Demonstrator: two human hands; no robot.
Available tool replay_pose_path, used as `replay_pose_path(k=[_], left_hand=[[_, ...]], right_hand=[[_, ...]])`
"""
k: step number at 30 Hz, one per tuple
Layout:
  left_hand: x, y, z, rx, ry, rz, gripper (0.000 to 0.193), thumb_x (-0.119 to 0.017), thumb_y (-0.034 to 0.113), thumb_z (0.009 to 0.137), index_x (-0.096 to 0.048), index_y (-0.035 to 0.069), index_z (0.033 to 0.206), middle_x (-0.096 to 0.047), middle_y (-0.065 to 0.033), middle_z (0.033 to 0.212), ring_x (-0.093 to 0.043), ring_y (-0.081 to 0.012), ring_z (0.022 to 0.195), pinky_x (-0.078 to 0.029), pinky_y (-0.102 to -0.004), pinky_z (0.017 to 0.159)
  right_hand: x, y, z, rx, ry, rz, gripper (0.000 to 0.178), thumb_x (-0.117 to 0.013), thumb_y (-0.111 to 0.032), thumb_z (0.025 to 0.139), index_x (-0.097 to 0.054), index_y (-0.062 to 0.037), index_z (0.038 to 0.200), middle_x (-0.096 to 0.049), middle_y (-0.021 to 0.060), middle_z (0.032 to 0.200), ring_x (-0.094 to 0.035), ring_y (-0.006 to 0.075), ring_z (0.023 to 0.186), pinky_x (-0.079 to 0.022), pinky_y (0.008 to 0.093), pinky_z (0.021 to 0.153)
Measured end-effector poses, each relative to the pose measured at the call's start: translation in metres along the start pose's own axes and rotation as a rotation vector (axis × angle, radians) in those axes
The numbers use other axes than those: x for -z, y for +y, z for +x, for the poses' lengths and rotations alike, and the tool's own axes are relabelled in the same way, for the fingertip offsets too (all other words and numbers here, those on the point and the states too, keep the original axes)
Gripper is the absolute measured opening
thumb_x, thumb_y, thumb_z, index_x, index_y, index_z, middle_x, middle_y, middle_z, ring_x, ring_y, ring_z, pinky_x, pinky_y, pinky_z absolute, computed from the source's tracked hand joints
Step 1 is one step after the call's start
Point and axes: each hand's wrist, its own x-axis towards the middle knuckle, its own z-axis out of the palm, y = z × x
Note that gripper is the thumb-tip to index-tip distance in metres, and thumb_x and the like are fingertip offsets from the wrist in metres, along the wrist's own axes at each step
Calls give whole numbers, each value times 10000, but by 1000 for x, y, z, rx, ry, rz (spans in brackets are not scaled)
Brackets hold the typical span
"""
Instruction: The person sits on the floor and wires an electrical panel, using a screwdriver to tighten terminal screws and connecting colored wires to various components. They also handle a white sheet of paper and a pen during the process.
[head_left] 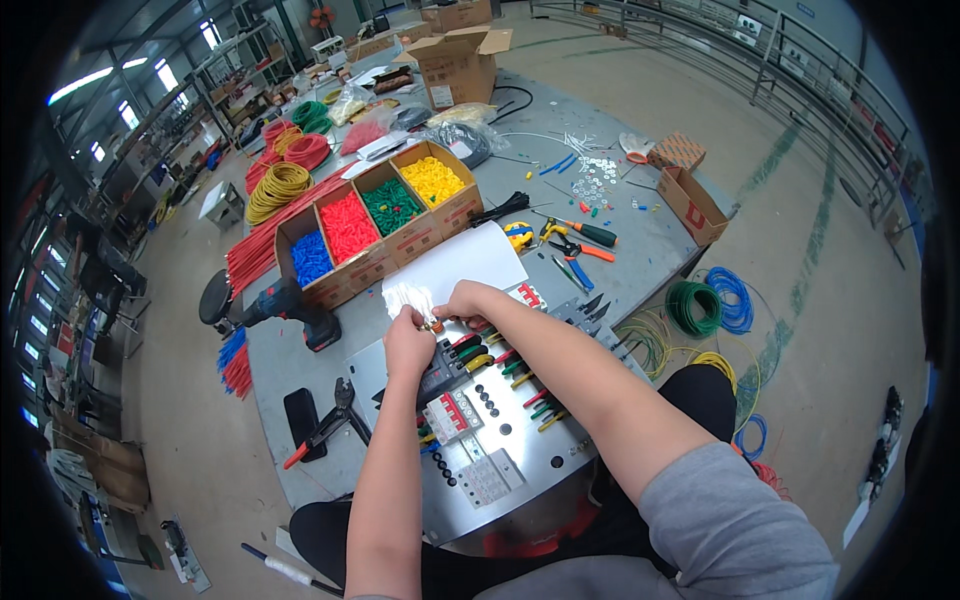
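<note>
My left hand [408, 345] and my right hand [466, 302] meet at the far edge of a metal panel [515, 440], fingers bent and pinched together. Between the fingertips shows a small copper-coloured piece [434, 325], too small to name. Just below it on the panel is a dark grey circuit breaker [440, 376], with black, red, green and yellow wires [470, 350] at its side. A white and red breaker [450, 416] is mounted nearer to me. Another red and white breaker [527, 295] is partly hidden behind my right forearm. Beyond my hands lies a white paper sheet [470, 258].
A cardboard box [350, 274] holds blue, red, green and yellow small parts in compartments. On the left lie a cordless drill [285, 308], crimping pliers [335, 422] and a black phone [302, 424]. Cutters [585, 250] and a screwdriver [593, 234] lie right. Wire coils [693, 308] rest on the floor.
</note>
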Motion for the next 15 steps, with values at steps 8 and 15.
replay_pose_path(k=[8,15], left_hand=[[-1,-4,3,18,48,-36,153,-584,27,838,-718,-7,904,-740,-243,911,-711,-425,863,-544,-494,793],[4,-5,5,65,-6,1,191,-603,36,836,-762,15,939,-763,-234,961,-732,-407,948,-555,-476,859]], right_hand=[[-1,-4,-4,6,2,-17,636,-778,-614,926,-726,16,862,-612,79,697,-519,200,504,-464,377,465],[-4,-6,0,15,2,0,634,-777,-617,926,-743,16,891,-618,82,706,-518,197,512,-467,376,469]])
